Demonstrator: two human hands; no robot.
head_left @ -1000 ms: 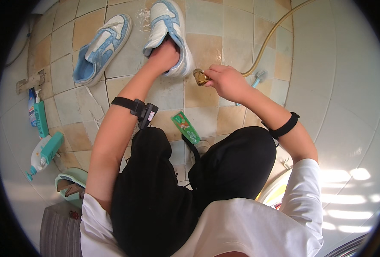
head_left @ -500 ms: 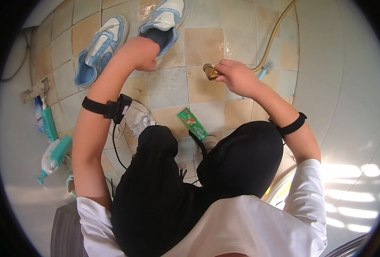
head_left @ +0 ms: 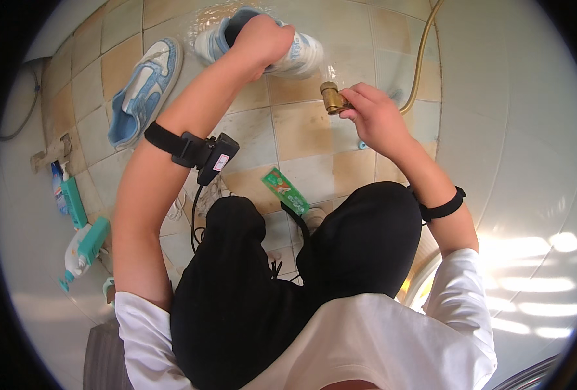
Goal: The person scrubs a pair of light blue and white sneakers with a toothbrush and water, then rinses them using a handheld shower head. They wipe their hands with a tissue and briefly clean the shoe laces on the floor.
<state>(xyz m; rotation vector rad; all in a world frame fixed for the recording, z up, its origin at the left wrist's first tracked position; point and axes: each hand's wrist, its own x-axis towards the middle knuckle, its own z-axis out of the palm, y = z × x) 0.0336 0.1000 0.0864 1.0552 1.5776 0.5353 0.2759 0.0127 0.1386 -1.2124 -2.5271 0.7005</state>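
Note:
My left hand [head_left: 265,42] is closed on a light blue and white sneaker [head_left: 304,57], which is tipped on its side above the wet floor, its dark opening toward the left. In my right hand [head_left: 380,123] is a brass spray nozzle [head_left: 331,99], fixed to a yellowish hose [head_left: 425,47]. Water comes from the nozzle's head toward the sneaker's lower side. The matching sneaker [head_left: 146,88] stands on the tiles to the left, apart from both hands. A small blue thing [head_left: 362,145] lies by my right wrist, mostly hidden.
Between my feet lies a green packet [head_left: 286,190] on the tiled floor [head_left: 301,140]. Teal-and-white bottles [head_left: 74,205] and a white pump bottle [head_left: 74,257] stand along the left wall. A pale wall [head_left: 483,117] closes off the right side.
My left hand has moved right and turned the sneaker sideways, so its opening now faces left. My right hand has turned the nozzle from pointing left to pointing away from me.

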